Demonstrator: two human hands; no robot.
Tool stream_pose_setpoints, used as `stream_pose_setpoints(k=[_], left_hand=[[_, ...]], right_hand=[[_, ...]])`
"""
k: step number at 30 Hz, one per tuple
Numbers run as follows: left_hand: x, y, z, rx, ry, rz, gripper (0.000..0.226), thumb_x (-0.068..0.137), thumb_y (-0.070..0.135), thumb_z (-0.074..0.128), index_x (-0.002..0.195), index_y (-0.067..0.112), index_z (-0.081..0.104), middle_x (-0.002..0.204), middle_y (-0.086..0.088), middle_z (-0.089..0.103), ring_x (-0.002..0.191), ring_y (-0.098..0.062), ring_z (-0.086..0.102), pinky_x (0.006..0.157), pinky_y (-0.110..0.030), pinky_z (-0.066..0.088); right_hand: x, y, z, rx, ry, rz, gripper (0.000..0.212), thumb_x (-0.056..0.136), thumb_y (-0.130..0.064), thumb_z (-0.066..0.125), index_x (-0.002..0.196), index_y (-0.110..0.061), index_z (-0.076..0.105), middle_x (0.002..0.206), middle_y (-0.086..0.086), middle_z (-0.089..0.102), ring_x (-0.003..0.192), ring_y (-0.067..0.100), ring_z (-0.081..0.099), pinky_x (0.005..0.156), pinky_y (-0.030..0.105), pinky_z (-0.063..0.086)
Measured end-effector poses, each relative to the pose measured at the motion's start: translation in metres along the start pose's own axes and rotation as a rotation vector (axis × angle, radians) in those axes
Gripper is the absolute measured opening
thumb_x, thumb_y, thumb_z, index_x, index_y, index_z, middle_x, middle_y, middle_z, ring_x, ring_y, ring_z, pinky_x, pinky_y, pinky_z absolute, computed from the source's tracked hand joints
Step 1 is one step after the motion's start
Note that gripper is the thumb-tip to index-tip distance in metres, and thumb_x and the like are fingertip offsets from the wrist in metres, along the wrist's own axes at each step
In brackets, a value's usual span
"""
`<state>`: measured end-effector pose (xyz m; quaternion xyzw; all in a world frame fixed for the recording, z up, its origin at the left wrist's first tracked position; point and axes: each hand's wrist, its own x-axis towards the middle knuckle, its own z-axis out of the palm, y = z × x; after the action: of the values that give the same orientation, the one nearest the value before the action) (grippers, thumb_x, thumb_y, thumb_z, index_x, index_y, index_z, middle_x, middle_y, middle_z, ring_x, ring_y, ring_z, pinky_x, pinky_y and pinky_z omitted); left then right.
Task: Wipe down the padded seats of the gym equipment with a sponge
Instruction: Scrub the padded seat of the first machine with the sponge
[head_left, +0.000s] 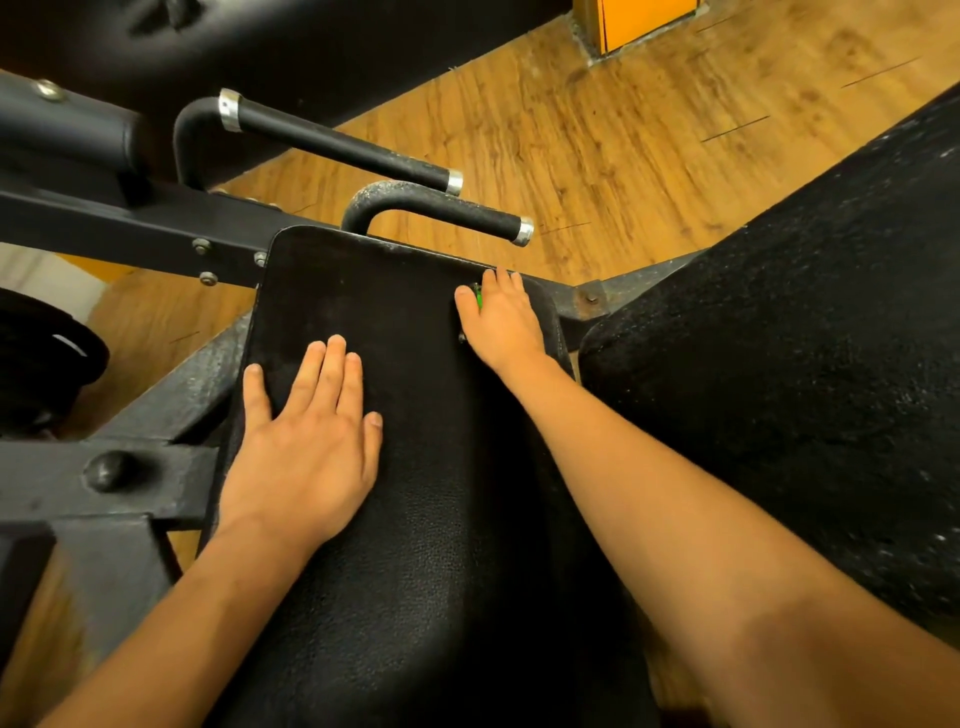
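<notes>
- the left hand (306, 447) lies flat on the padded seat (363, 291), fingers straight and relaxed, holding nothing.
- the right hand (501, 322) covers the sponge (477, 297) at the seat's far right corner; only a green sliver shows beside the thumb.
- whether those fingers hook round it or merely press, i cannot tell.
- the sponge is likely soft, light and squashy; best pinched by its edges, with the palm bearing down.

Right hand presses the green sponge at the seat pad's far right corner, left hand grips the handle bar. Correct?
The head view shows the left hand lying flat on the seat pad, fingers straight, gripping no handle bar. The right hand presses the green sponge at the far right corner.
</notes>
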<state>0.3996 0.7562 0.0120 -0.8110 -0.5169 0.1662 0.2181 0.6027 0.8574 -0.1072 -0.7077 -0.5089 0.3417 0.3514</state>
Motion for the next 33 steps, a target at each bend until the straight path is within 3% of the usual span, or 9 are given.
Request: stream_pose_setpoints(k=[5,14,25,33], left_hand=[[0.001,0.001,-0.003,0.004,-0.034,-0.004,0.07,0.1,0.044,0.014,0.154,0.003,0.033,0.164,-0.012,0.026,0.154,-0.025,0.021,0.117,-0.067,0.018],[0.001,0.004,-0.01,-0.035,-0.109,-0.031,0.065,0.105,0.043,0.013,0.161,0.011,0.003,0.17,-0.005,-0.006,0.156,-0.018,-0.009,0.121,-0.061,-0.003],[0.0,0.004,-0.011,-0.034,-0.117,-0.04,0.064,0.106,0.042,0.014,0.161,0.011,0.007,0.17,-0.006,-0.002,0.156,-0.019,-0.006,0.121,-0.062,-0.002],[0.001,0.004,-0.01,-0.028,-0.119,-0.037,0.064,0.106,0.042,0.014,0.161,0.01,0.009,0.17,-0.007,0.001,0.157,-0.021,-0.003,0.12,-0.064,-0.001]], right_hand=[[-0.029,0.006,0.006,0.046,0.007,-0.004,0.063,0.109,-0.04,0.031,0.161,-0.006,0.018,0.17,0.012,0.013,0.158,0.026,0.003,0.128,0.042,0.009],[-0.107,0.018,0.011,0.044,-0.041,-0.026,0.065,0.109,-0.044,0.031,0.163,-0.011,0.011,0.171,0.004,0.007,0.158,0.018,-0.002,0.128,0.037,0.006],[-0.076,0.008,0.001,0.069,-0.058,-0.004,0.064,0.11,-0.04,0.03,0.162,-0.006,0.015,0.171,0.01,0.01,0.158,0.023,0.0,0.128,0.04,0.006],[-0.104,0.015,0.002,0.064,-0.085,-0.005,0.066,0.11,-0.042,0.031,0.163,-0.008,0.01,0.171,0.007,0.005,0.158,0.02,-0.003,0.128,0.036,0.003]])
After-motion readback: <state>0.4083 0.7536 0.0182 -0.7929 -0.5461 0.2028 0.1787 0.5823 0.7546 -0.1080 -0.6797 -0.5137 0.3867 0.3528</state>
